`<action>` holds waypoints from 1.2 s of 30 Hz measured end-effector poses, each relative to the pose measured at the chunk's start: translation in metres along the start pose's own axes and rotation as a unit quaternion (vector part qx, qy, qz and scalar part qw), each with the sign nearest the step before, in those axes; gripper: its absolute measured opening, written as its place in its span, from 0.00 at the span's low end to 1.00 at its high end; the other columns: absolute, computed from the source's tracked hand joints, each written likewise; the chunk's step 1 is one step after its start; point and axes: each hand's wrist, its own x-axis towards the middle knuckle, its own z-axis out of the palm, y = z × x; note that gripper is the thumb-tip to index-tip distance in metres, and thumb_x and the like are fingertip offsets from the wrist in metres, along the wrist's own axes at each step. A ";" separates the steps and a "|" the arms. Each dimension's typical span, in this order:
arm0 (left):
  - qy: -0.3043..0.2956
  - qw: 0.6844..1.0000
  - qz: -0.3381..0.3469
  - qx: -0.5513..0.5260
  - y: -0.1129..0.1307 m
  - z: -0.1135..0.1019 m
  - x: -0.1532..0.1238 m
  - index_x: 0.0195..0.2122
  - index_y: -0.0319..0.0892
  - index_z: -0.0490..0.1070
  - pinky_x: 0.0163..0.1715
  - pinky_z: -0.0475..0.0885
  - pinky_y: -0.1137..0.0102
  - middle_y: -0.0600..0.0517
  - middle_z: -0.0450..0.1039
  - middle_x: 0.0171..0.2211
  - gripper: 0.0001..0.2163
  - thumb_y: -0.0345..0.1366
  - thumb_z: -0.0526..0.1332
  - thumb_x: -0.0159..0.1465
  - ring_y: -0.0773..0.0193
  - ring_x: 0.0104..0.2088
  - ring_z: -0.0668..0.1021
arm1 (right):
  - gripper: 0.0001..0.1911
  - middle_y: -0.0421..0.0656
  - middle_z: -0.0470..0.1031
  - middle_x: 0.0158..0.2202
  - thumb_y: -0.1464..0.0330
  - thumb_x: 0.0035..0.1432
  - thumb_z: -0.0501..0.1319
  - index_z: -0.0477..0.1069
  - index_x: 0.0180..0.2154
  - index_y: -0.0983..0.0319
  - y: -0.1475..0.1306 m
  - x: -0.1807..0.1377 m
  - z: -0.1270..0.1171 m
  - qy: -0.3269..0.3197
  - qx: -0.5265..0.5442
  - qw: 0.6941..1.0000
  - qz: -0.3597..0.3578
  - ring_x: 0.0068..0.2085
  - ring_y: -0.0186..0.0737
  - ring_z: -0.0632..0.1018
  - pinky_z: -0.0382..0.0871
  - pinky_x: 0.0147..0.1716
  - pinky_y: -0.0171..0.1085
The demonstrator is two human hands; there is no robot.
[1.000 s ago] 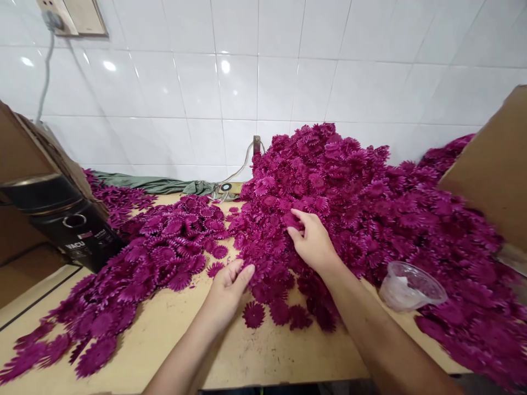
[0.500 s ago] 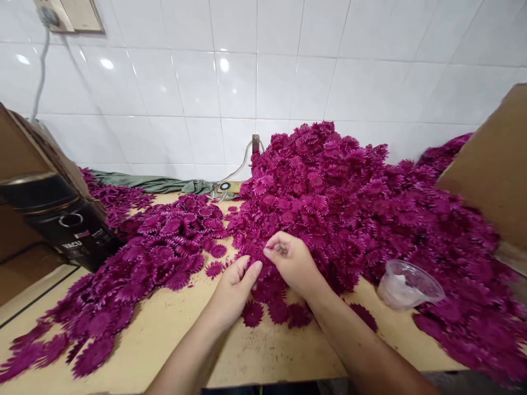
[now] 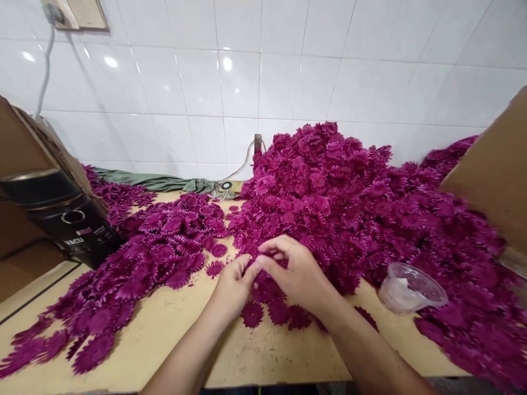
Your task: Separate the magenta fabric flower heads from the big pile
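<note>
My left hand (image 3: 234,285) is closed in a pinch, with magenta showing between thumb and finger, seemingly a toothed artificial flower piece. Its thumb tip meets that of my right hand (image 3: 290,269), whose fingers are curled inward. What lies inside the right fingers is hidden. Both hands are over the near foot of a tall heap of magenta flower pieces (image 3: 313,192). Flat, round pieces with notched edges (image 3: 252,314) rest on the tabletop just below the fingers.
Left of my hands spreads a lower pile of flower pieces (image 3: 173,219). A black canister (image 3: 78,225) leans by a cardboard box (image 3: 45,140). On the right are a clear plastic cup (image 3: 411,288) and a cardboard panel (image 3: 494,175). Green cloth (image 3: 156,180) lies along the tiled wall (image 3: 288,82).
My right hand has moved slightly left and its thumb now touches the left thumb; before, there was a gap between them. The view has shifted slightly.
</note>
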 end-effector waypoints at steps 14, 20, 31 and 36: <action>-0.047 0.998 0.035 0.025 0.012 0.001 -0.019 0.24 0.42 0.66 0.33 0.66 0.70 0.54 0.68 0.23 0.10 0.44 0.59 0.52 0.64 0.28 0.70 | 0.06 0.42 0.71 0.26 0.73 0.49 0.53 0.68 0.27 0.62 0.023 0.017 0.001 0.136 0.004 0.986 0.098 0.28 0.37 0.72 0.67 0.32 0.38; -0.001 1.000 -0.004 0.005 0.002 -0.009 -0.014 0.21 0.41 0.66 0.34 0.66 0.69 0.54 0.70 0.22 0.12 0.45 0.61 0.49 0.64 0.27 0.70 | 0.14 0.52 0.70 0.42 0.73 0.45 0.56 0.70 0.37 0.65 0.037 0.031 -0.024 0.191 -0.112 0.972 0.072 0.46 0.49 0.70 0.62 0.46 0.47; -0.008 0.998 -0.050 -0.040 0.004 -0.002 -0.008 0.17 0.40 0.63 0.22 0.61 0.73 0.57 0.61 0.15 0.22 0.57 0.55 0.50 0.69 0.19 0.64 | 0.02 0.37 0.70 0.21 0.73 0.45 0.57 0.68 0.24 0.62 0.005 0.003 0.016 -0.062 0.111 0.986 0.113 0.24 0.32 0.70 0.64 0.27 0.32; -0.031 0.999 0.024 0.006 0.012 -0.001 -0.020 0.21 0.42 0.63 0.26 0.62 0.73 0.58 0.59 0.19 0.15 0.49 0.60 0.50 0.68 0.23 0.64 | 0.05 0.38 0.68 0.20 0.69 0.47 0.53 0.65 0.23 0.61 0.035 0.025 -0.002 0.134 0.012 0.982 0.133 0.24 0.36 0.69 0.63 0.28 0.36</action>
